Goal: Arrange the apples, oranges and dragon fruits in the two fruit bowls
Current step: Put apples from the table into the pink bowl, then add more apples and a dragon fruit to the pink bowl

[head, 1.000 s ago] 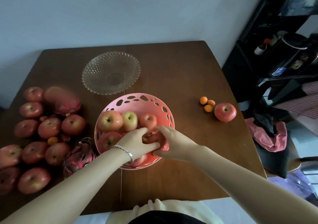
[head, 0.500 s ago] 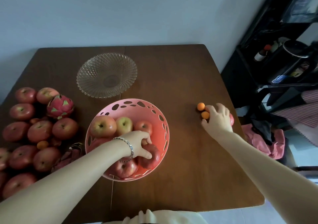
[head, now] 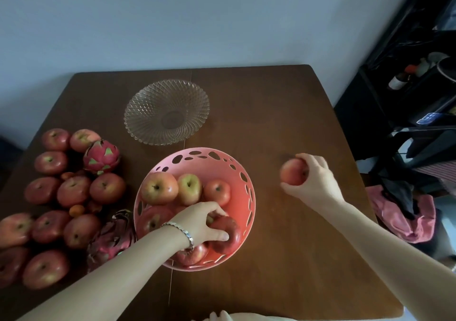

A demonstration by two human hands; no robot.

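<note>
Now, right hand (head: 314,185) grip encloses loose apple (head: 292,173); left hand (head: 197,222) grips bowl apple (head: 230,233).

Left hand (head: 197,222) grips a dark red apple (head: 230,243) in the pink perforated plastic bowl (head: 249,192); right hand (head: 317,185) holds a rosy apple (head: 292,172) above the table. Clear cut-glass bowl (head: 166,112) stands behind; loose red apples (head: 74,191) lie heaped left.

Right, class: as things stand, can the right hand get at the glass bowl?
Probably yes: only bare table lies between the right hand and glass bowl, though it grips an apple.

Wooden table (head: 283,113) bears glass bowl (head: 166,112), pink bowl (head: 243,197), fruit.
</note>
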